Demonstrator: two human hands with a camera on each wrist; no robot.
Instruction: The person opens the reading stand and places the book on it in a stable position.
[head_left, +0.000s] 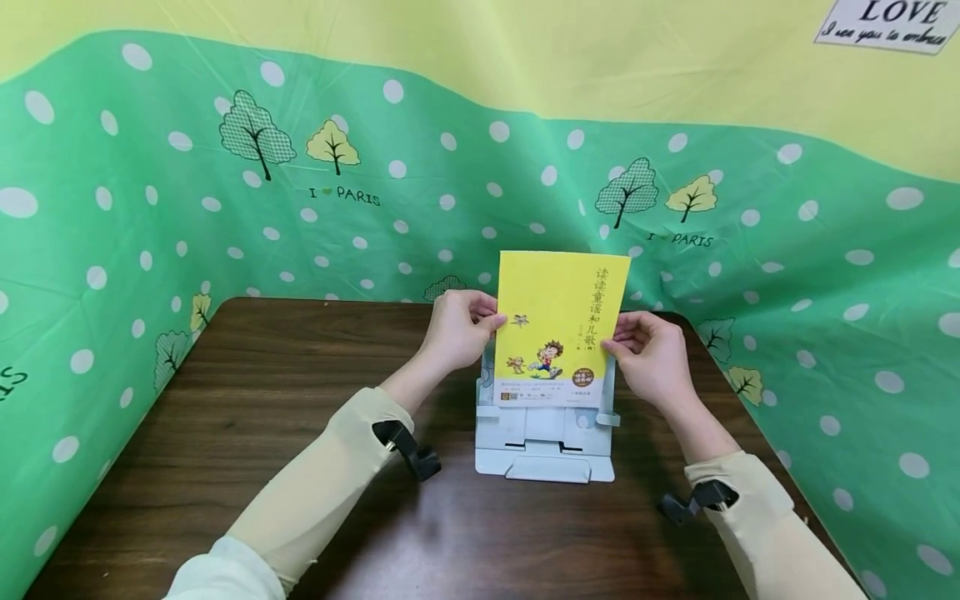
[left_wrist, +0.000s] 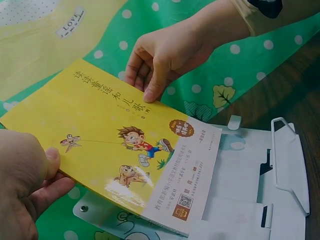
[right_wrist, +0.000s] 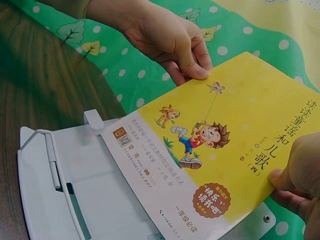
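A yellow children's book [head_left: 558,308] with a cartoon boy on its cover is held upright between both hands. My left hand [head_left: 459,329] pinches its left edge, thumb on the front cover. On the opposite edge my right hand [head_left: 651,354] pinches it the same way, as the left wrist view also shows. Behind and below the book stands a pale blue-white book stand [head_left: 543,462], its upper panel mostly covered by the book. Small page clips [head_left: 608,419] stick out at the stand's sides. Whether the book's lower edge touches the stand I cannot tell.
The stand is on a dark wooden table [head_left: 300,467]. A green and yellow cloth [head_left: 420,192] with dots and trees hangs round the back and sides. Each sleeved wrist carries a black camera mount [head_left: 408,448].
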